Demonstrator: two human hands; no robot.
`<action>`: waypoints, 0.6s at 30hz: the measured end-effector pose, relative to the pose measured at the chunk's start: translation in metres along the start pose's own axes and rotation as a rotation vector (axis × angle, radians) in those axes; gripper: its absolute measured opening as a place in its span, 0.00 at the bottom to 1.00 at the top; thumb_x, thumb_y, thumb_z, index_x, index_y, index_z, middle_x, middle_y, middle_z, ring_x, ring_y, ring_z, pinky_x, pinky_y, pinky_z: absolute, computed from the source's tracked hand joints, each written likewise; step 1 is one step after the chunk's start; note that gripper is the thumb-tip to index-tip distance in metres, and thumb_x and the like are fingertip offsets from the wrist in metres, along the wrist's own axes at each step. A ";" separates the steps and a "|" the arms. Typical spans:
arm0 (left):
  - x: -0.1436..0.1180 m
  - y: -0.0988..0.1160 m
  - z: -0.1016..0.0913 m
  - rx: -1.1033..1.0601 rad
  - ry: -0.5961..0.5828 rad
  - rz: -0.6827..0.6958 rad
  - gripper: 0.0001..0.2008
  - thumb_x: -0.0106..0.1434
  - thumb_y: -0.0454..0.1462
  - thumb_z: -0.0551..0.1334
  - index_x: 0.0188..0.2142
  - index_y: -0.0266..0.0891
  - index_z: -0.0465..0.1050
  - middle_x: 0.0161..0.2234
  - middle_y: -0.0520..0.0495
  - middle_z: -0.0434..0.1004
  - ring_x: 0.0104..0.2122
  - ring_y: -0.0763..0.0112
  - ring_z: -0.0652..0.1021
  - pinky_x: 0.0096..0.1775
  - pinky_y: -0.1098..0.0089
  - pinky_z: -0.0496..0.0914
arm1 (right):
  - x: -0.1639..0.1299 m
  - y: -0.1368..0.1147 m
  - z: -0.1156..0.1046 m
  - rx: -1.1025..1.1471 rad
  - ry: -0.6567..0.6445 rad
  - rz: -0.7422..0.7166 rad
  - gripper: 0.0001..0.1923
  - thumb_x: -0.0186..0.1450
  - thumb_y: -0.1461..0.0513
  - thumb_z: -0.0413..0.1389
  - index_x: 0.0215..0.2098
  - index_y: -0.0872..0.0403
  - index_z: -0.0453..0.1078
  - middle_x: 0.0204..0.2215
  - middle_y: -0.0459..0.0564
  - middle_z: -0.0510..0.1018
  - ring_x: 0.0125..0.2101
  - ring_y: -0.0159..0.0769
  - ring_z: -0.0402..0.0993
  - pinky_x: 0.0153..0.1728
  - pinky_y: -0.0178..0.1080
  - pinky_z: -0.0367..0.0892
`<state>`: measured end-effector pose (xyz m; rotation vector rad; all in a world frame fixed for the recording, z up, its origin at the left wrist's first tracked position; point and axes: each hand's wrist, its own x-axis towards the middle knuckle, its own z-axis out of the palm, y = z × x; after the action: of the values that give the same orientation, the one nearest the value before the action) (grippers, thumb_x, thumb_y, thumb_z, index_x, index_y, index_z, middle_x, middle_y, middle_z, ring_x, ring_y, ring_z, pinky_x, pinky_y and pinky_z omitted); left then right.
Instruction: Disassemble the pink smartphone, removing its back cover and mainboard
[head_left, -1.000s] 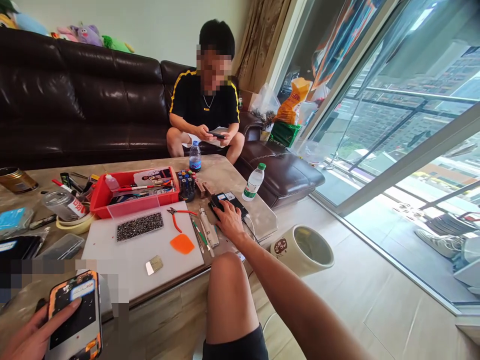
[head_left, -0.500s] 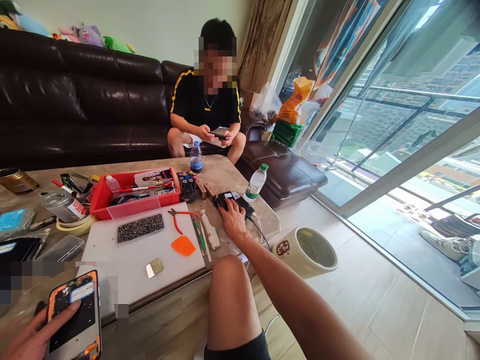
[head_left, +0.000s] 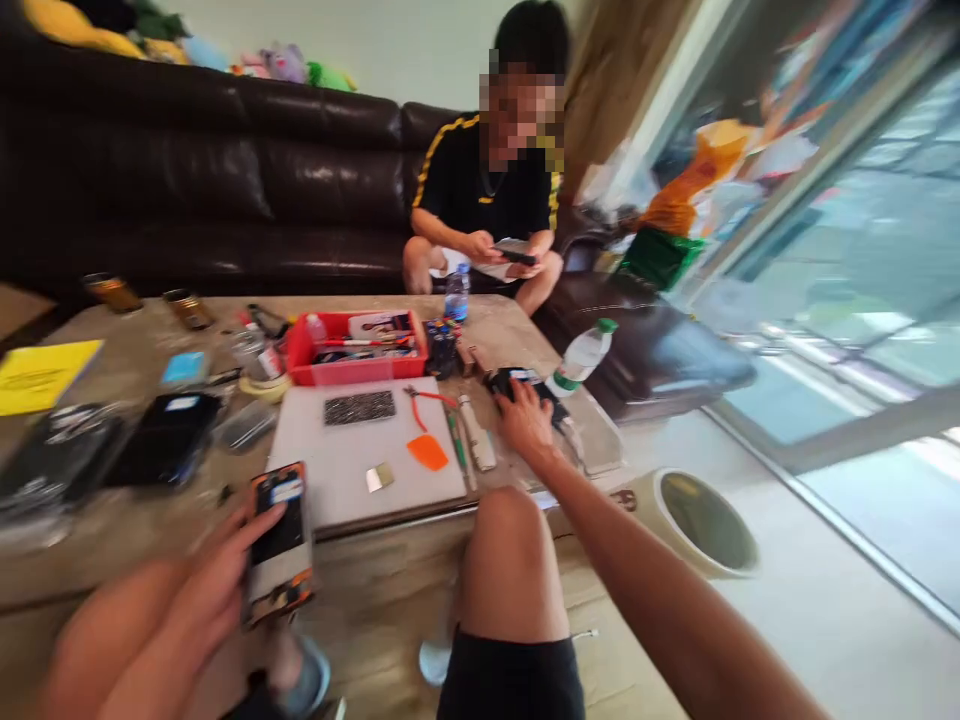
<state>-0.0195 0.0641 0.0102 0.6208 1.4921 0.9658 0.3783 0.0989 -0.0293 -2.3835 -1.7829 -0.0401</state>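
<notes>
One phone [head_left: 279, 545] is pointing lengthwise away from you, left hand [head_left: 214, 565] clasping it; right hand [head_left: 529, 422], grip unclear, is touching a black device [head_left: 498, 382].

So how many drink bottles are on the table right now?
2. The blue-capped bottle stands beyond the red tray, past its right end; the green-capped bottle is just beyond the right hand. Clutter could hide others.
</notes>
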 end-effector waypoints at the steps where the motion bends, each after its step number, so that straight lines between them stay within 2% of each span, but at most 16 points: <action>1: -0.003 -0.004 -0.002 -0.082 -0.107 -0.044 0.20 0.43 0.37 0.77 0.38 0.43 0.81 0.31 0.52 0.86 0.27 0.63 0.82 0.31 0.64 0.78 | -0.004 -0.006 -0.003 0.044 0.018 -0.013 0.26 0.68 0.67 0.50 0.63 0.53 0.72 0.72 0.64 0.57 0.70 0.60 0.52 0.63 0.66 0.53; 2: -0.006 -0.009 -0.003 -0.112 -0.100 -0.043 0.22 0.42 0.38 0.78 0.39 0.41 0.81 0.32 0.50 0.86 0.28 0.64 0.82 0.31 0.67 0.78 | -0.008 -0.011 -0.005 0.096 0.025 -0.036 0.27 0.68 0.66 0.51 0.64 0.53 0.70 0.72 0.63 0.58 0.69 0.58 0.55 0.63 0.61 0.55; 3: -0.008 -0.013 -0.005 -0.137 -0.095 -0.032 0.24 0.41 0.39 0.79 0.40 0.39 0.81 0.33 0.49 0.86 0.30 0.65 0.82 0.31 0.69 0.77 | -0.012 -0.017 -0.005 0.153 0.012 -0.065 0.26 0.69 0.64 0.51 0.64 0.52 0.71 0.68 0.61 0.65 0.65 0.55 0.63 0.61 0.55 0.60; 5: -0.013 -0.020 -0.006 -0.190 -0.123 -0.011 0.27 0.41 0.41 0.81 0.41 0.36 0.81 0.33 0.48 0.85 0.29 0.68 0.81 0.30 0.71 0.76 | -0.024 -0.030 -0.004 0.285 -0.062 -0.097 0.20 0.70 0.60 0.51 0.56 0.49 0.77 0.52 0.56 0.82 0.49 0.48 0.78 0.51 0.46 0.69; 7: -0.020 -0.024 -0.007 -0.222 -0.132 -0.006 0.28 0.40 0.42 0.82 0.41 0.36 0.81 0.32 0.49 0.84 0.28 0.69 0.80 0.29 0.72 0.75 | -0.039 -0.046 -0.001 0.355 -0.128 -0.117 0.16 0.70 0.58 0.53 0.48 0.48 0.81 0.38 0.51 0.85 0.39 0.45 0.81 0.42 0.41 0.71; 8: -0.023 -0.026 -0.007 -0.232 -0.137 -0.007 0.28 0.40 0.42 0.82 0.41 0.36 0.81 0.32 0.49 0.84 0.27 0.70 0.79 0.30 0.72 0.75 | -0.047 -0.055 0.002 0.378 -0.149 -0.129 0.14 0.70 0.58 0.54 0.46 0.48 0.82 0.37 0.49 0.86 0.38 0.44 0.82 0.41 0.40 0.71; 12: -0.031 -0.032 -0.013 -0.282 -0.203 -0.020 0.25 0.45 0.41 0.81 0.42 0.38 0.81 0.33 0.51 0.84 0.28 0.72 0.79 0.32 0.73 0.75 | -0.067 -0.095 0.014 0.458 -0.194 -0.198 0.11 0.69 0.61 0.56 0.45 0.48 0.81 0.42 0.46 0.86 0.41 0.38 0.82 0.44 0.36 0.71; 15: -0.034 -0.038 -0.017 -0.323 -0.225 -0.054 0.23 0.47 0.41 0.81 0.41 0.38 0.81 0.35 0.49 0.85 0.30 0.70 0.81 0.33 0.73 0.76 | -0.071 -0.121 0.024 0.475 -0.195 -0.208 0.11 0.70 0.61 0.57 0.46 0.49 0.80 0.40 0.47 0.85 0.40 0.39 0.81 0.43 0.37 0.71; 18: -0.039 -0.042 -0.019 -0.340 -0.246 -0.094 0.23 0.47 0.41 0.81 0.41 0.38 0.81 0.36 0.48 0.86 0.31 0.68 0.82 0.34 0.71 0.77 | -0.070 -0.135 0.031 0.455 -0.177 -0.204 0.11 0.70 0.61 0.57 0.48 0.51 0.79 0.41 0.50 0.84 0.41 0.40 0.81 0.43 0.38 0.70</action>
<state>-0.0250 0.0063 -0.0055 0.4024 1.0987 1.0024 0.2272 0.0742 -0.0524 -1.9304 -1.8586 0.5097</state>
